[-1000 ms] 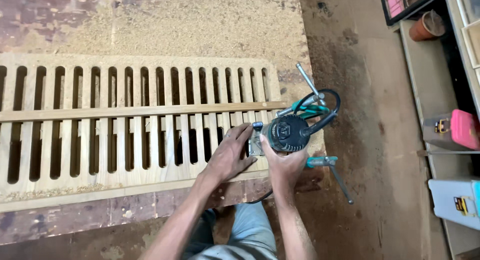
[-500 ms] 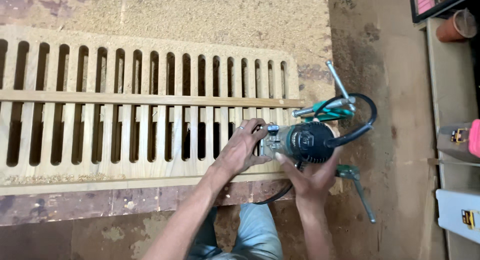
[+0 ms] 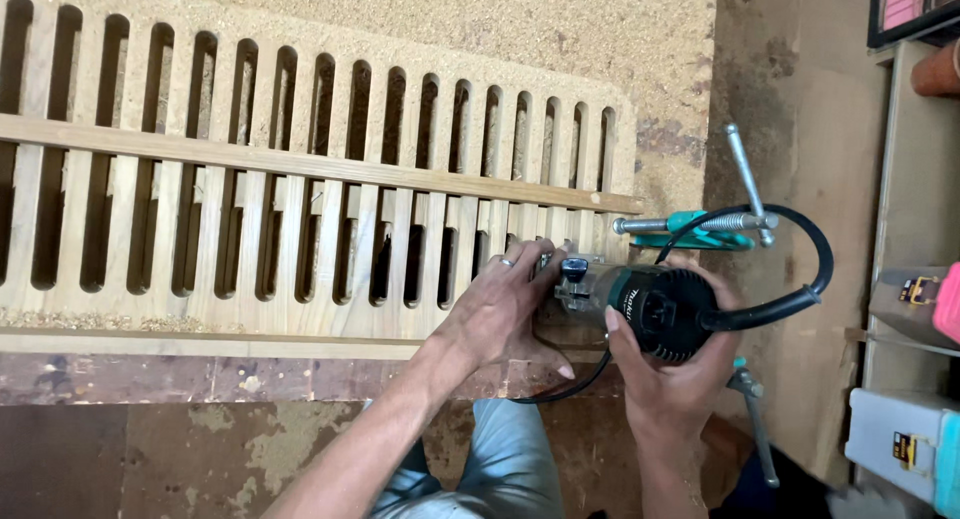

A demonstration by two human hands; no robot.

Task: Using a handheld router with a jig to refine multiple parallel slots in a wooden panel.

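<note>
Head view shows your right hand (image 3: 672, 379) wrapped around the dark body of the handheld router (image 3: 640, 304), its grip closed on the tool, while your left hand (image 3: 505, 309) presses against the router's front end, fingers curled on it. You hold the router at the right end of the slatted wooden panel (image 3: 300, 209) lying on the sawdust-covered tabletop (image 3: 480, 19), with a green-handled clamp (image 3: 700, 224) just beyond the router.

A router (image 3: 640, 304) sits at the slatted panel's (image 3: 300, 229) right end, clamp (image 3: 700, 224) just behind it.
</note>
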